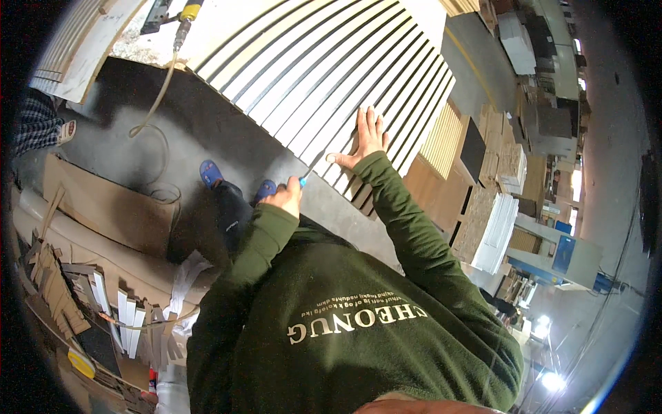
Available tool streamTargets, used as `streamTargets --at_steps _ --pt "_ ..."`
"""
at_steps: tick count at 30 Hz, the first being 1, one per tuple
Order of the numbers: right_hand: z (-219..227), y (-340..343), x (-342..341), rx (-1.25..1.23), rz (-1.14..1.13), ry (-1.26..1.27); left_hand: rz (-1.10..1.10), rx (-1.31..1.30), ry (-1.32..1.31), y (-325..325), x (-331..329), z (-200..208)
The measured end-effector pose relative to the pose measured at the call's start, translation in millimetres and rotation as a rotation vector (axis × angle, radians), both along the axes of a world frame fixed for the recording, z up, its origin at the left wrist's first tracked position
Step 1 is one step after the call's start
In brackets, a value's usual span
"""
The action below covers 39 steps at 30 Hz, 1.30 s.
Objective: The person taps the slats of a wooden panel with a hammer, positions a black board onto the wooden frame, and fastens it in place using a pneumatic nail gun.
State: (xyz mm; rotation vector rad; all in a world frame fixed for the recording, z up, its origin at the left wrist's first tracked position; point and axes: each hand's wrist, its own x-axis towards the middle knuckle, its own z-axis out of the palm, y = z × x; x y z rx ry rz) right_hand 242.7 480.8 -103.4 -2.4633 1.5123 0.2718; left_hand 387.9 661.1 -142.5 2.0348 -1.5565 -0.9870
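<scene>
Before me lies a stack of long white strips point(303, 76) side by side, with dark lines between them. My left hand point(286, 198) is closed around a thin tool with a blue handle point(302, 182), at the near end of the strips. Its slim metal shaft points up toward the strip ends; the exact kind of tool is too small to make out. Farther right, my right hand point(369, 143) rests on top of the strips with fingers stretched out and thumb spread toward the tool. Nothing shows in that hand.
An air hose point(164, 90) hangs from a yellow-bodied tool point(191, 10) at upper left. Another person's checked trouser leg point(38, 121) shows at the left edge. Scrap strips point(129, 321) and cardboard lie lower left. Stacked boards point(495, 231) and a blue-and-white machine point(562, 252) stand right.
</scene>
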Motion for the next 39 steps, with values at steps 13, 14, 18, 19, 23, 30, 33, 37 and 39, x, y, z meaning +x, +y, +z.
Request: streamTargets --at_steps 13,14,18,19,23,30,33,37,39 --pt "0.4 -0.2 0.6 0.038 -0.006 -0.014 0.090 -0.047 0.226 31.7 23.0 21.7" --pt "-1.1 -1.7 0.0 0.031 -0.003 -0.014 0.096 -0.045 0.229 27.9 24.9 20.0" --pt "-1.3 -2.2 -2.9 0.021 -0.006 0.000 -0.037 -0.034 0.238 16.1 26.0 9.8" --pt "0.2 -1.2 -2.3 0.017 -0.003 0.010 -0.030 -0.002 0.242 13.4 21.5 9.3" --pt "7.2 1.7 3.6 0.045 -0.022 -0.030 -0.029 0.112 0.117 -6.8 1.4 8.5" --pt "21.4 21.5 15.1 0.053 -0.015 0.026 0.381 -0.487 0.013 38.6 10.4 10.1" --pt "18.4 57.6 17.9 -0.050 0.236 -0.165 0.462 -0.293 0.136 65.7 39.9 29.9" --pt "22.6 68.2 27.7 -0.141 0.249 -0.215 0.464 -0.133 0.275 59.6 74.4 9.5" --pt "15.5 64.2 29.1 -0.228 0.293 -0.262 0.411 -0.173 0.276 39.4 102.5 15.9"
